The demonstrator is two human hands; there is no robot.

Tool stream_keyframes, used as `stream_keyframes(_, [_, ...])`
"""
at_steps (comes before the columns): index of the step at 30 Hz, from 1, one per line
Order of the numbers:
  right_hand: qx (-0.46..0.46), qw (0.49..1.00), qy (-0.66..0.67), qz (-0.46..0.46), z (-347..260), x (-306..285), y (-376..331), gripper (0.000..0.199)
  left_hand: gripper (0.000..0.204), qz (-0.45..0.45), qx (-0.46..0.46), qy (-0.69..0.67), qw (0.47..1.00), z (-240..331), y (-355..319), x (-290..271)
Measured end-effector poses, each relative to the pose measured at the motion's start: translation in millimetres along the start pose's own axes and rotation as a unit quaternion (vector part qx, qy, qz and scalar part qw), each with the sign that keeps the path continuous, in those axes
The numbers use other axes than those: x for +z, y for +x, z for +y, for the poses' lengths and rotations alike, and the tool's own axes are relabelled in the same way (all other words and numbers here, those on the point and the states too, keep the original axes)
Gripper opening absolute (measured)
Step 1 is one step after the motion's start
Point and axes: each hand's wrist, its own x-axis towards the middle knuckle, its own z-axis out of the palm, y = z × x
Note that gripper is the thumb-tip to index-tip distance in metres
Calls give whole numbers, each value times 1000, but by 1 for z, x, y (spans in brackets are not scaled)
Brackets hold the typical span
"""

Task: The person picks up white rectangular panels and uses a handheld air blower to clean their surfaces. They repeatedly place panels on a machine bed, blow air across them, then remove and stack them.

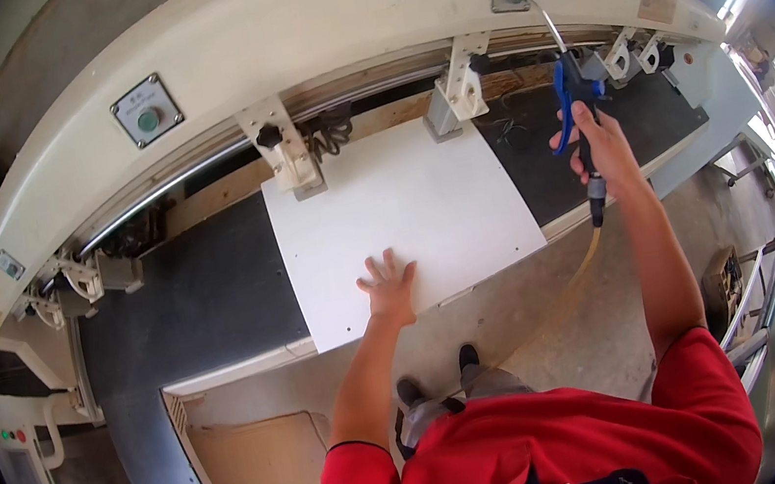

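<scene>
Head view: nearest is the person's red shirt (555, 446), with dark shoes (468, 356) on the concrete floor (519, 332) beyond it. Ahead, the left hand (392, 293) lies palm down, its fingers spread, on the near part of a white rectangular sheet (392, 202). The sheet rests across a dark-topped counter (186, 290), its near edge reaching just past the counter's front. To the right, the right hand (610, 149) is raised, its fingers wrapped around the handle of a blue-and-black air blow gun (573, 82); whether they squeeze the blue lever, I cannot tell. A yellowish hose (590, 255) hangs from the gun's lower end, and its thin metal nozzle (554, 28) points up and away. Farther back, two white slotted brackets (278, 148) stand at the sheet's far edge, with a dark coiled cable (330, 134) between them. Beyond runs the machine's cream beam (355, 9), bearing a green push button (149, 120).
</scene>
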Motion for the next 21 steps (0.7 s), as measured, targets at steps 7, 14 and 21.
stream_keyframes(7, [53, 997, 15, -51, 37, -30, -21, 59, 107, 1, -9, -4, 1000, -2, 0, 7])
stream_keyframes(14, [216, 967, -60, -122, 172, -32, -51, 58, 110, 24, -17, -30, 999, -9, -2, 12])
stream_keyframes(21, [363, 912, 123, -146, 221, -26, -54, 65, 55, 156, -104, -174, 967, 18, -62, 109])
